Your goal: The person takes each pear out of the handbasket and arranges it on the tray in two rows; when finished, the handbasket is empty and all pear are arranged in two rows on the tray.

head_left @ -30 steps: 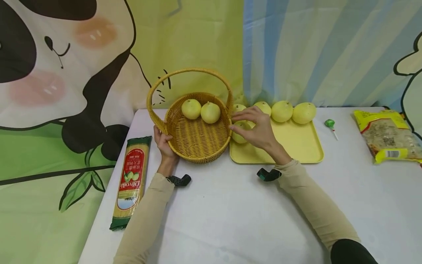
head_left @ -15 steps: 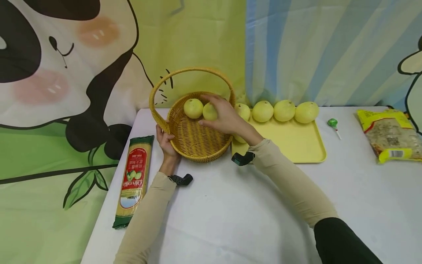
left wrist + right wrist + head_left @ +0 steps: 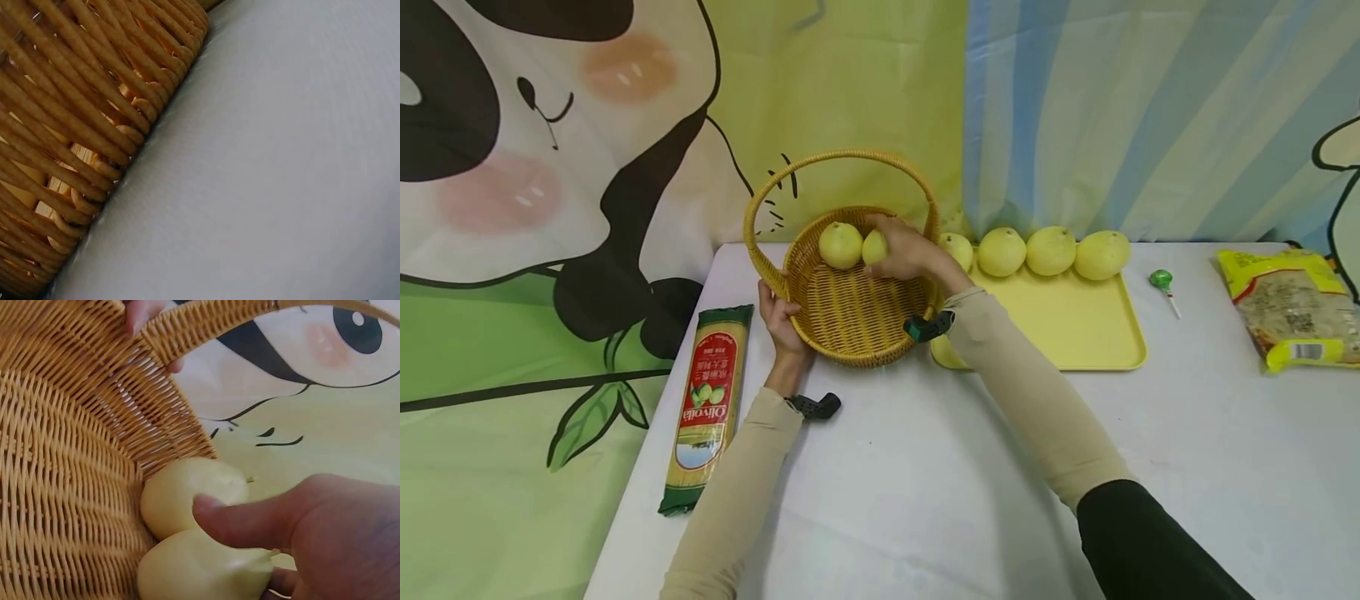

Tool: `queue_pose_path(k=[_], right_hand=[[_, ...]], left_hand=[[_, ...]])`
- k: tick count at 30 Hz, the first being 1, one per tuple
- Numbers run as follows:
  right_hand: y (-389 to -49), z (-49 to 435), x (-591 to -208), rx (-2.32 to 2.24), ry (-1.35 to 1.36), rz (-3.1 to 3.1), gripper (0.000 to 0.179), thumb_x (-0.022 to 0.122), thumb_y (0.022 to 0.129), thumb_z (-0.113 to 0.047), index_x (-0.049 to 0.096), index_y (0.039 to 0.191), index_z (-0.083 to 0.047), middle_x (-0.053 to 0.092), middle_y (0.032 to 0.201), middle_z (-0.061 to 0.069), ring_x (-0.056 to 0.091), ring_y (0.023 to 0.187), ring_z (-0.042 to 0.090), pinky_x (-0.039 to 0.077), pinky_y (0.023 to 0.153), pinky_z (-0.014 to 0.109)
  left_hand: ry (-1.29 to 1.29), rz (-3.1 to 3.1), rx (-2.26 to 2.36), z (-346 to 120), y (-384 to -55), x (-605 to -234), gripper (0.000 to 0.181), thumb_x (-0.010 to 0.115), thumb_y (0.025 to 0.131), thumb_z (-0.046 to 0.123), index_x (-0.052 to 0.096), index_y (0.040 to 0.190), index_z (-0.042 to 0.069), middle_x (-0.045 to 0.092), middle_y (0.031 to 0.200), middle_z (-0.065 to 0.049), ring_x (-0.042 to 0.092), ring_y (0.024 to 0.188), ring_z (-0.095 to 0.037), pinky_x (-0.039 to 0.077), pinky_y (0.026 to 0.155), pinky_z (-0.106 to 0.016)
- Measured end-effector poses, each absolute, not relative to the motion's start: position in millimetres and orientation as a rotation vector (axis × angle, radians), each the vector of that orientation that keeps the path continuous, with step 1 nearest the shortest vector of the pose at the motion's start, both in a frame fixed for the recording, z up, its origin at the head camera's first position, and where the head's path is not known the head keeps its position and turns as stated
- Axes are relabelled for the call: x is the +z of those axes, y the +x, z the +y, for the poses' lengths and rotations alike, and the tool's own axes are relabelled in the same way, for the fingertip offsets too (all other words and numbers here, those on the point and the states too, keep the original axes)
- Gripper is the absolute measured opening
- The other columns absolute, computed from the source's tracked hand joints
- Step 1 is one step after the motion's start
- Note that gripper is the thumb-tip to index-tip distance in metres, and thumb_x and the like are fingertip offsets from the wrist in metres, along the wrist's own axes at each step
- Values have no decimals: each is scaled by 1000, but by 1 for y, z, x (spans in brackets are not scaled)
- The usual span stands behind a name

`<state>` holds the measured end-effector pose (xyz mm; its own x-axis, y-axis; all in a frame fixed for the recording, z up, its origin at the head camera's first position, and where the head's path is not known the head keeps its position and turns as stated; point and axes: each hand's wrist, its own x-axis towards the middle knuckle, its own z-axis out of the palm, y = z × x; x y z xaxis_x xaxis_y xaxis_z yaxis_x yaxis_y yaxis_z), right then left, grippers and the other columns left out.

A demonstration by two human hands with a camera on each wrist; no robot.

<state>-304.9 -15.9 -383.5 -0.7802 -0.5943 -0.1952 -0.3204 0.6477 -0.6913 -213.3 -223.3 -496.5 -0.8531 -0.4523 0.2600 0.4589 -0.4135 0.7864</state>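
Observation:
A round woven basket (image 3: 850, 325) with a tall arched handle stands at the back left of the table. My left hand (image 3: 784, 330) grips its left rim; in the left wrist view the woven side (image 3: 94, 119) fills the upper left corner. Two pale yellow-green pears lie against the basket's back wall. Reaching in over the right rim, my right hand (image 3: 908, 252) holds the right pear (image 3: 875, 247). In the right wrist view my thumb lies across that pear (image 3: 194, 569), the fingers mostly hidden behind it, and the left pear (image 3: 181, 497) sits right beside it.
A yellow tray (image 3: 1067, 333) adjoins the basket on the right, several pears (image 3: 1051, 250) along its back edge. A spaghetti packet (image 3: 707, 408) lies left of my left forearm. Farther right are a green lollipop (image 3: 1161, 280) and a yellow bagged food packet (image 3: 1288, 308).
My right hand has moved left from the basket's right rim into the basket and onto the right pear. My left hand keeps its grip on the rim.

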Motion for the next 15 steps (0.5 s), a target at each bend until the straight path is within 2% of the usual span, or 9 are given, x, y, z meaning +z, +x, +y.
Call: queue_pose_path(k=[7,12,15], right_hand=[[-311,-22,-397,-1125,-606,2404,83,70,100,-12,23,168,-13,29,173,12,33,156,35,38,119,49],[-313,-24,-402,-1307,-467,2317,78,75,97,-12,34,163,-14,41,165,13,54,132,34,50,97,43],[-312,-26,-402,-1382,-430,2298,69,79,93,-8,48,155,-12,47,159,13,58,120,32,51,90,39]], left_hand=[[18,-1307,-2239,-225,-213,-498,43,31,77,-4,48,113,11,49,122,-15,49,113,-37,44,93,-45],[30,-1321,-2226,-225,-212,-498,44,31,77,-4,49,114,11,49,123,-14,49,116,-36,43,97,-45],[31,-1335,-2220,-225,-211,-497,44,32,76,-3,48,114,11,50,124,-15,49,117,-39,44,96,-45]])
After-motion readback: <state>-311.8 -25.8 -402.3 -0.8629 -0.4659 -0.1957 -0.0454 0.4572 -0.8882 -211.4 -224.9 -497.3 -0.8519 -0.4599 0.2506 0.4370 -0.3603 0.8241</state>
